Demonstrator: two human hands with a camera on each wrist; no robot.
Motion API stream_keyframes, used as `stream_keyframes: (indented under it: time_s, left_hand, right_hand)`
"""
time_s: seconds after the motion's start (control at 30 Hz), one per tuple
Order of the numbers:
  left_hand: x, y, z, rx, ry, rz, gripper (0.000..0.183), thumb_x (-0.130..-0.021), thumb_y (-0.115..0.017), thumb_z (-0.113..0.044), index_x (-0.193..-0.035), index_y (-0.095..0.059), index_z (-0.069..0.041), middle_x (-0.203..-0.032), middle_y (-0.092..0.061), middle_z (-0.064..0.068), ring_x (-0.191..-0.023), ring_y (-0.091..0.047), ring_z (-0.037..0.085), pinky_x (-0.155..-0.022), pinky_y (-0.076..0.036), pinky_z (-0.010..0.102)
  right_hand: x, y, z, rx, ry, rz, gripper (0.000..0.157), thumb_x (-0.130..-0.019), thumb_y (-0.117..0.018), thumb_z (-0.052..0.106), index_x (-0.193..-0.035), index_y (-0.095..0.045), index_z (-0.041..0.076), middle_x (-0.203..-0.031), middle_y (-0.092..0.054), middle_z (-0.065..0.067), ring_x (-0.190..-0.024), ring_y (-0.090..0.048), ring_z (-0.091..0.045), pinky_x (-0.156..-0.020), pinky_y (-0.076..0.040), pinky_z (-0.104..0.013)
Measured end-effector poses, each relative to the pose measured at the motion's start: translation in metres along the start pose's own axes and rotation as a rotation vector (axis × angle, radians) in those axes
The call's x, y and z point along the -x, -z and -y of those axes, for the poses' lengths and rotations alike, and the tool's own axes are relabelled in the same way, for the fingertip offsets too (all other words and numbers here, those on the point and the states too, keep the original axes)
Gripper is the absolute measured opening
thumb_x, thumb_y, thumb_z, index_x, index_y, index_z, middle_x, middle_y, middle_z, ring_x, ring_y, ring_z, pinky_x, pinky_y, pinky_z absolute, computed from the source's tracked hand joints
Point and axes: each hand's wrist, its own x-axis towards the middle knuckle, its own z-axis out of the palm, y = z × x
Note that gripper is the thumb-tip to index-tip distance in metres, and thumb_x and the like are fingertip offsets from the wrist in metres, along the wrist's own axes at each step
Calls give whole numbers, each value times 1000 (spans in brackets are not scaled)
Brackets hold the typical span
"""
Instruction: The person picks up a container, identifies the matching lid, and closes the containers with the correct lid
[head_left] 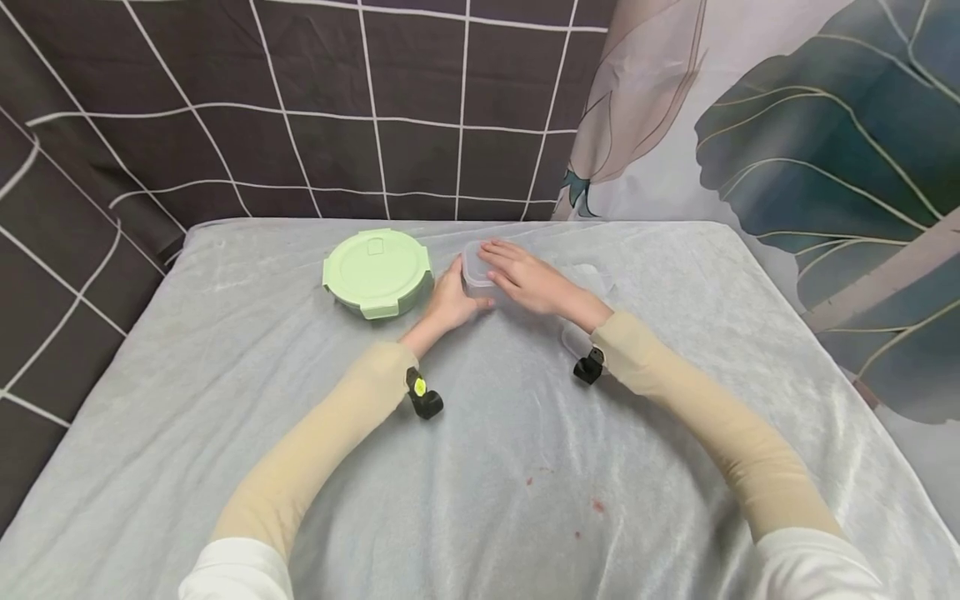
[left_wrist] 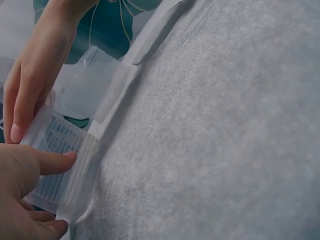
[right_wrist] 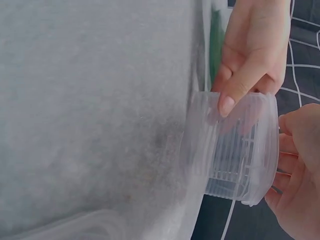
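A small clear plastic food container (head_left: 475, 268) with ribbed walls and a lid stands near the back of the table. My left hand (head_left: 452, 302) grips its left side, the thumb lying along the front wall in the left wrist view. The fingers of my right hand (head_left: 527, 279) lie nearly straight across the lid from the right. From the right wrist view, the ribbed wall of the container (right_wrist: 232, 165) shows between both hands. Left of my left hand sits a round container with a light green clip lid (head_left: 377, 271).
Under and beside my right wrist lie another clear plastic container (head_left: 591, 277) and a clear piece (head_left: 576, 340). Grey velvety cloth (head_left: 480, 467) covers the table, with small reddish spots near the front. A dark checked curtain (head_left: 420, 150) hangs behind.
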Motion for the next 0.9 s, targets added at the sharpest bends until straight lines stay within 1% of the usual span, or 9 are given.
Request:
stream_keyframes:
  time_s: [0.23,0.43,0.6,0.77,0.83,0.9]
  left_hand:
    - [5,0,-1,46,17,-18,89,-78,-77,-13,-149,-25,2,-149,-40,21,-140,-37,32,-118,-30,38]
    - [15,1,-4,38,72,6,89,-82,-74,-17,-150,-21,1,-150,-38,21,-140,-35,34,-118,-28,42]
    - [26,2,-9,45,90,30,87,-82,-73,-17,-149,-22,5,-148,-38,26,-139,-36,37,-118,-29,43]
    - [39,1,-13,76,99,65,85,-83,-71,-15,-149,-21,7,-148,-37,28,-140,-34,36,-119,-27,42]
    - [43,1,-16,69,118,87,86,-83,-71,-15,-149,-20,6,-150,-35,27,-142,-32,36,-119,-26,42]
    - [48,1,-20,58,156,115,89,-84,-70,-17,-150,-16,5,-153,-29,26,-144,-27,35,-121,-23,42]
  right_hand:
    - [9,2,1,59,-29,-22,49,-103,-42,23,-144,-39,-4,-152,-36,-21,-144,-26,-36,-122,-18,-45]
    - [21,5,2,120,-34,-58,48,-101,-45,25,-141,-44,-3,-149,-41,-20,-143,-29,-36,-120,-22,-47]
    - [33,9,3,176,-13,-100,46,-100,-48,23,-138,-48,-3,-144,-48,-21,-139,-36,-37,-118,-26,-47]
    - [46,12,3,212,2,-172,41,-98,-53,20,-132,-55,-2,-135,-56,-19,-129,-46,-35,-112,-35,-47]
    - [52,12,2,217,-3,-201,39,-97,-55,20,-130,-58,-2,-131,-59,-18,-123,-50,-33,-107,-39,-47]
    - [58,12,1,215,-12,-225,37,-95,-57,19,-127,-60,-1,-128,-61,-17,-118,-52,-32,-102,-43,-48]
